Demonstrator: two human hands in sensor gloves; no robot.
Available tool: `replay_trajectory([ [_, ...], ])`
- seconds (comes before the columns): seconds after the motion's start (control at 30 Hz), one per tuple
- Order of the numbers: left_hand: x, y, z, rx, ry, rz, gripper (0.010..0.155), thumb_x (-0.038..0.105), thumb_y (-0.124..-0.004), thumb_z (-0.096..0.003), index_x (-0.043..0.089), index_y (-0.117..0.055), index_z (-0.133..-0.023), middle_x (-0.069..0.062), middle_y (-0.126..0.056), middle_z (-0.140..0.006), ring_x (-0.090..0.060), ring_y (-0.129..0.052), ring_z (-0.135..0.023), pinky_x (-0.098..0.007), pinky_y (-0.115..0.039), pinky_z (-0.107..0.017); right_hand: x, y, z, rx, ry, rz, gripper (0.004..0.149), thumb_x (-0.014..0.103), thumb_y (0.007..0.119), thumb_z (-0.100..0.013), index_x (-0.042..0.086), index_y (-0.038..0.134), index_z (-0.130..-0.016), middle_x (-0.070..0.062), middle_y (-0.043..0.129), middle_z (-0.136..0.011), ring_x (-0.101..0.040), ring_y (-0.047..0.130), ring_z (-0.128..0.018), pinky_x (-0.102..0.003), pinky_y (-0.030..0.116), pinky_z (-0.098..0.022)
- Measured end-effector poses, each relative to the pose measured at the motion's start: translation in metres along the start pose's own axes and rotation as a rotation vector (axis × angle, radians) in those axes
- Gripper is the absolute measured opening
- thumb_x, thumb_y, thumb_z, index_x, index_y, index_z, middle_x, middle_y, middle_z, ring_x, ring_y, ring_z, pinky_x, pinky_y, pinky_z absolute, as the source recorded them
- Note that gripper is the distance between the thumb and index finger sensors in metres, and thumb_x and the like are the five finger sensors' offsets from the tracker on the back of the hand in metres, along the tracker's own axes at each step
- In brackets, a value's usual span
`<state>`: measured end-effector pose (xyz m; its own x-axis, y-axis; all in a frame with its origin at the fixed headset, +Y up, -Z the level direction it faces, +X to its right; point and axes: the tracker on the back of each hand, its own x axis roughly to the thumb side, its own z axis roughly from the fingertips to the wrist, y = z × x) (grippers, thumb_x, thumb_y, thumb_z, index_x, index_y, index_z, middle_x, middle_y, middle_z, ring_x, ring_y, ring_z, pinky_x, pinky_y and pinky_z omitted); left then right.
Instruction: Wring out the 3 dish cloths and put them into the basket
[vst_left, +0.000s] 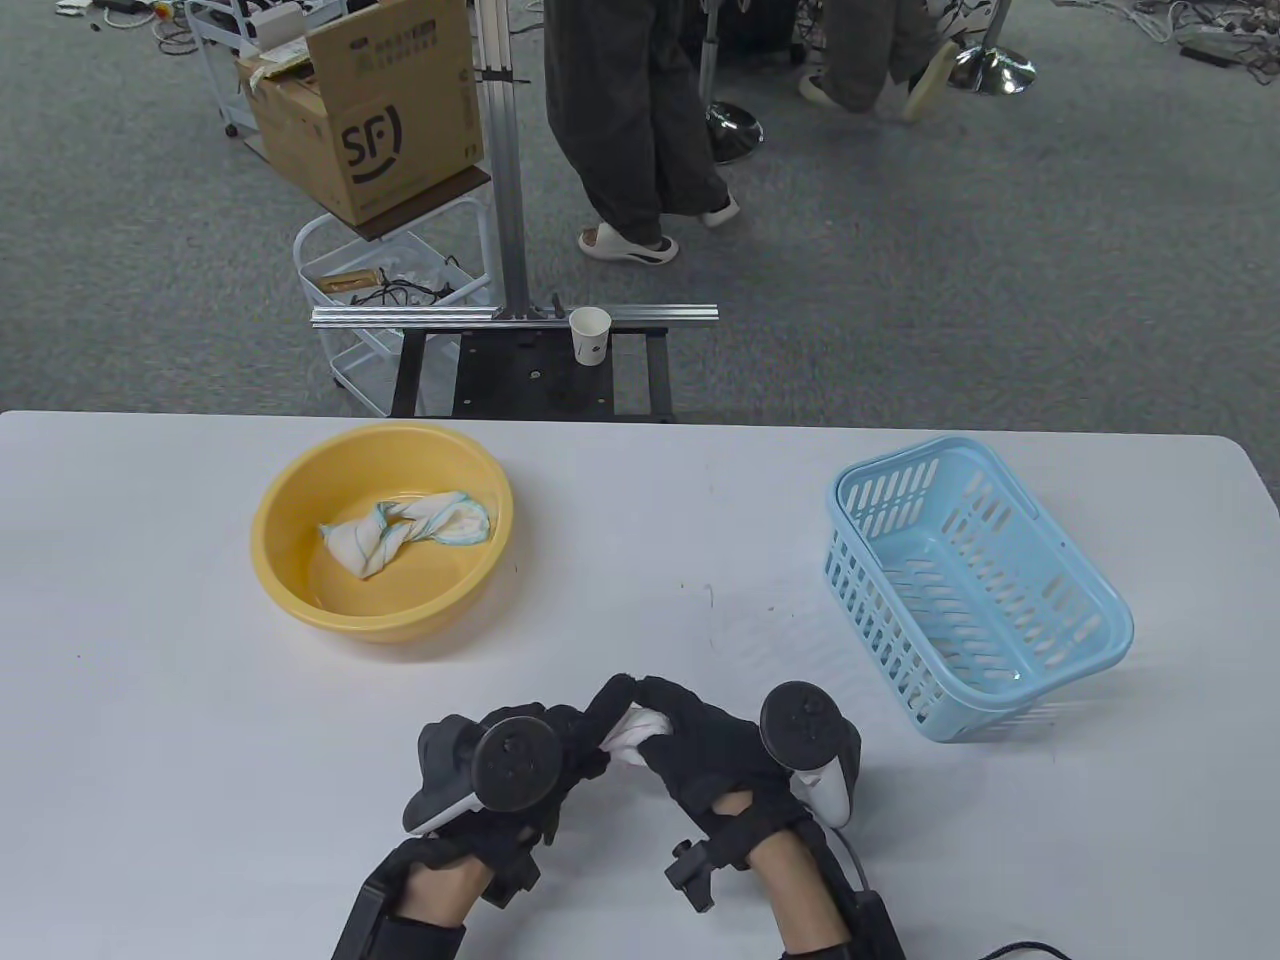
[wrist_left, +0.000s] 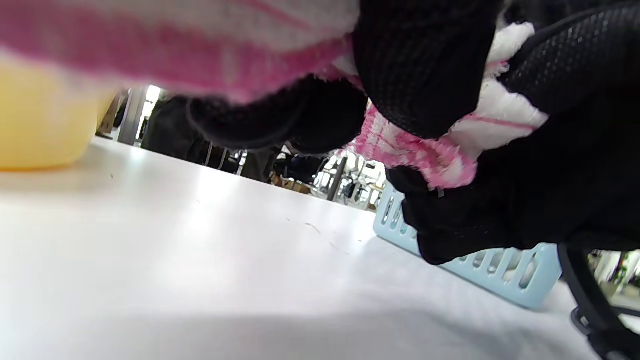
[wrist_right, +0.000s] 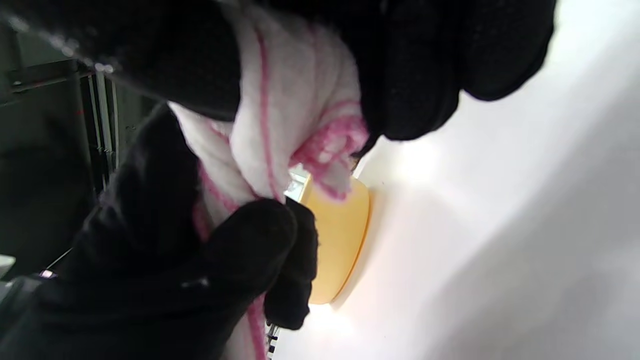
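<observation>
Table view shows the white tabletop (vst_left: 150, 700) stretching across the room's near side, with grey carpet behind it where a person's legs (vst_left: 620, 130) stand by a metal frame and a cardboard box (vst_left: 370, 100) sits on a cart. On the tabletop's right lies the light blue basket (vst_left: 975, 585), slotted walls all round, tilted a little toward the camera, nothing in it that I can see. On the left sits the yellow basin (vst_left: 385, 530), and inside it lies a twisted cloth with blue edging (vst_left: 405, 530), coiled like a rope across the bottom. A paper cup (vst_left: 590, 335) stands on the frame rail behind the tabletop.

Near the front edge, between basin and basket, the two hands meet. The left hand (vst_left: 520, 765) and the right hand (vst_left: 700, 760) are both curled tight around one pink-striped cloth (vst_left: 635, 730), held just above the tabletop. From above only a white bulge of it shows between the black gloves. The wrist views show more: white towelling with pink stripes and a pink hem, bunched and squeezed between the fingers (wrist_right: 415, 65), with one end poking out below the right hand's grip.
</observation>
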<state>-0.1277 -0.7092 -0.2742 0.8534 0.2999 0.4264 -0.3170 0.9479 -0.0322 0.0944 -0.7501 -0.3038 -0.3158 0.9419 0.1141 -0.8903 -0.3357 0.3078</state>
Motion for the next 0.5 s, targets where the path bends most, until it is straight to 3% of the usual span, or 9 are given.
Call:
replay_trajectory([
  [0.17, -0.004, -0.002, -0.001, -0.001, 0.025, 0.042, 0.068, 0.044, -0.087, -0.0431, 0.033, -0.064, -0.106, 0.002, -0.097, -0.067, -0.019, -0.1, -0.036, -0.045, -0.083, -0.041, -0.005, -0.001, 0.0, 0.022, 0.029, -0.065, 0.066, 0.045, 0.082, -0.051, 0.006, 0.062, -0.1, -0.017, 0.09, -0.079, -0.039, 0.091, -0.068, -0.061, 0.073, -0.057],
  [0.33, -0.027, -0.006, 0.0, -0.004, 0.116, 0.333, 0.066, 0.05, -0.085, -0.0448, 0.022, -0.068, -0.102, 0.007, -0.099, -0.055, -0.014, -0.099, -0.024, -0.042, -0.085, -0.032, -0.007, 0.001, -0.001, -0.021, -0.015, -0.205, 0.073, 0.056, 0.078, -0.053, 0.005, 0.058, -0.102, -0.02, 0.087, -0.081, -0.042, 0.087, -0.07, -0.064, 0.069, -0.059],
  [0.4, -0.038, -0.009, 0.001, 0.001, 0.17, 0.471, 0.066, 0.051, -0.084, -0.0452, 0.017, -0.071, -0.1, 0.008, -0.1, -0.05, -0.012, -0.098, -0.019, -0.04, -0.086, -0.027, -0.006, 0.001, -0.001, -0.053, -0.05, -0.181, 0.07, 0.052, 0.078, -0.054, 0.005, 0.058, -0.102, -0.021, 0.086, -0.083, -0.044, 0.085, -0.073, -0.065, 0.066, -0.06],
  [0.5, -0.058, -0.014, 0.003, 0.011, 0.254, 0.733, 0.066, 0.053, -0.084, -0.0454, 0.012, -0.075, -0.096, 0.009, -0.101, -0.045, -0.011, -0.097, -0.013, -0.039, -0.086, -0.023, 0.001, 0.001, 0.001, -0.116, -0.15, 0.021, 0.067, 0.048, 0.079, -0.054, 0.008, 0.058, -0.103, -0.021, 0.083, -0.089, -0.047, 0.081, -0.078, -0.067, 0.063, -0.062],
])
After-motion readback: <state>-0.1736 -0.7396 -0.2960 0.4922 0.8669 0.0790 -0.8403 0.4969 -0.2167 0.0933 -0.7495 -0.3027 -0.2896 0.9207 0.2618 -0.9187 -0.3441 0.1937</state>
